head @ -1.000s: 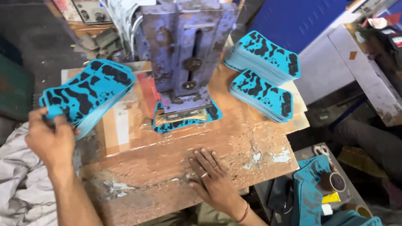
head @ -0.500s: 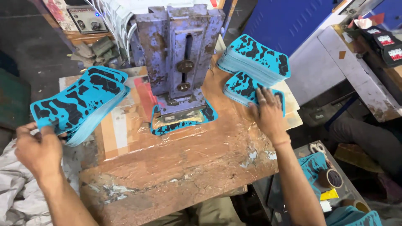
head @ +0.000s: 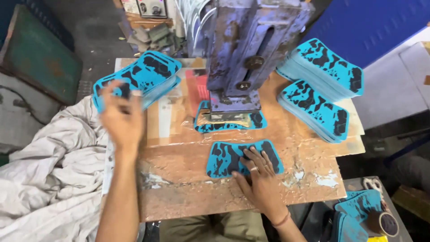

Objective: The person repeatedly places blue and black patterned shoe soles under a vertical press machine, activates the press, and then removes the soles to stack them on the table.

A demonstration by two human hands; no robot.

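Fingers of the right hand [head: 260, 179] lie flat, open, on one blue patterned piece [head: 244, 157] at 6 o'clock of the press [head: 244, 58]; the left hand [head: 122, 117], blurred, grip unclear, is at the 9 o'clock stack [head: 139, 77]. Stacks [head: 320, 87] at 3 o'clock likely remain.

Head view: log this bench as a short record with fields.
surface: worn brown worktable
machine: purple-blue press, one blue-and-black piece under its head
left hand: raised and blurred beside the left stack
right hand: flat on a single blue-and-black sheet
right side: two stacks of the same sheets
left edge: crumpled grey cloth
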